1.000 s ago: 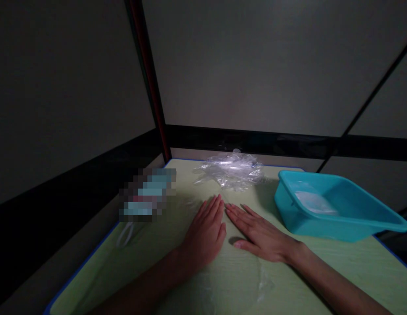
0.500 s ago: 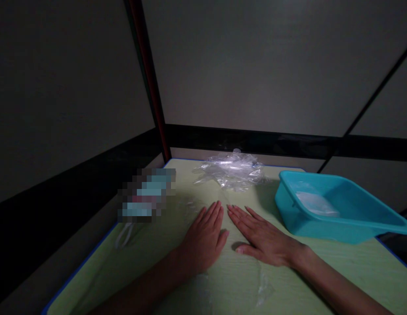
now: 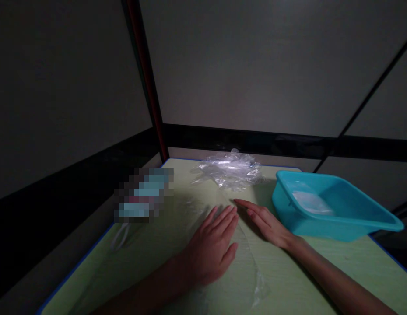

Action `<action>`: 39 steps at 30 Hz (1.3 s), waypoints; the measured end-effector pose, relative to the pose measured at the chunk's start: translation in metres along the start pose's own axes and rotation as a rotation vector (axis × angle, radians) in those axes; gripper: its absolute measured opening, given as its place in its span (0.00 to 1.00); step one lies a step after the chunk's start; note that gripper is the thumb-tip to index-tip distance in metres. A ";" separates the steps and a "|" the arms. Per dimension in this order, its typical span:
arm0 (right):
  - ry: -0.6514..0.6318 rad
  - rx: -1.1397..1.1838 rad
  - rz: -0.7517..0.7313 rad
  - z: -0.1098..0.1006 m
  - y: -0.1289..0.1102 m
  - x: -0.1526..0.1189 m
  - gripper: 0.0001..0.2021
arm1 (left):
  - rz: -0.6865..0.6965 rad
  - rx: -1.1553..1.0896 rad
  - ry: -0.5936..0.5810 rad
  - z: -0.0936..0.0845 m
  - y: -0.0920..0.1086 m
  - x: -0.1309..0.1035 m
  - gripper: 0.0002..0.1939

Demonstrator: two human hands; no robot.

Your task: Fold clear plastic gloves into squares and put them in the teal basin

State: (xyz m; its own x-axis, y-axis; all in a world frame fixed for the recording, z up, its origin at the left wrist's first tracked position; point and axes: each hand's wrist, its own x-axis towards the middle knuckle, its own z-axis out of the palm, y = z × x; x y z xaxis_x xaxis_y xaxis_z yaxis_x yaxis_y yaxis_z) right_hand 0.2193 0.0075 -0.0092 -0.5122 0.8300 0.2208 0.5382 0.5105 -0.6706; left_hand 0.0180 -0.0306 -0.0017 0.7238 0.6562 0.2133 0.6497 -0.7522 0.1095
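Lying flat: clear plastic film under the left hand

A blurred bluish item (image 3: 147,192), white loop (image 3: 120,236) at its lower end, sits at ten o'clock near the table's (image 3: 88,280) straight blue edge. Centrally, the left hand (image 3: 215,249), fingers slightly parted, covers thin, wrinkled plastic film (image 3: 260,286); its visible right edge runs lengthwise, eleven to five o'clock. Crumpled shiny plastic (image 3: 233,170) lies at twelve. The right hand (image 3: 267,225) tilts on edge, fingers together, near the smooth turquoise tub (image 3: 321,227) at two.

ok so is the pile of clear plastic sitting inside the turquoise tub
No, the pile of clear plastic lies on the table near its far edge, left of the turquoise tub.
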 end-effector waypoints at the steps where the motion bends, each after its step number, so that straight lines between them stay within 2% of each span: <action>1: 0.024 0.014 0.010 0.001 0.001 0.000 0.21 | 0.027 -0.019 -0.013 -0.001 0.004 -0.001 0.26; 5: 0.056 0.028 0.013 0.002 0.001 0.001 0.21 | 0.080 -0.094 -0.085 -0.002 0.014 -0.006 0.28; 12: 0.036 0.000 -0.014 0.001 -0.002 0.001 0.20 | 0.161 -0.227 -0.151 -0.004 0.015 -0.008 0.28; 20: 0.029 -0.003 -0.062 0.002 -0.002 0.001 0.19 | 0.360 -0.336 -0.233 -0.017 0.021 -0.008 0.31; 24: -0.023 -0.060 -0.162 0.001 -0.004 0.004 0.18 | 0.436 -0.378 -0.291 -0.020 0.025 -0.007 0.24; 30: -0.154 -0.238 -0.203 0.003 -0.009 0.008 0.18 | 0.431 -0.450 -0.278 -0.019 0.026 -0.006 0.25; 34: -0.119 -0.304 -0.170 0.005 -0.010 0.009 0.18 | 0.429 -0.480 -0.287 -0.017 0.026 -0.007 0.25; 39: -0.019 -0.329 -0.161 0.006 -0.005 0.008 0.18 | 0.405 -0.543 -0.288 -0.027 0.024 -0.006 0.26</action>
State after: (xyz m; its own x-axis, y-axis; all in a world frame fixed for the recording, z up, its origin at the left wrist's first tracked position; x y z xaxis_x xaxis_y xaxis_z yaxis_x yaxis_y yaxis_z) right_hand 0.2082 0.0103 -0.0082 -0.6187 0.7303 0.2896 0.6347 0.6819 -0.3636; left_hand 0.0228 -0.0541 0.0254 0.9634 0.2545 0.0837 0.1664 -0.8134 0.5573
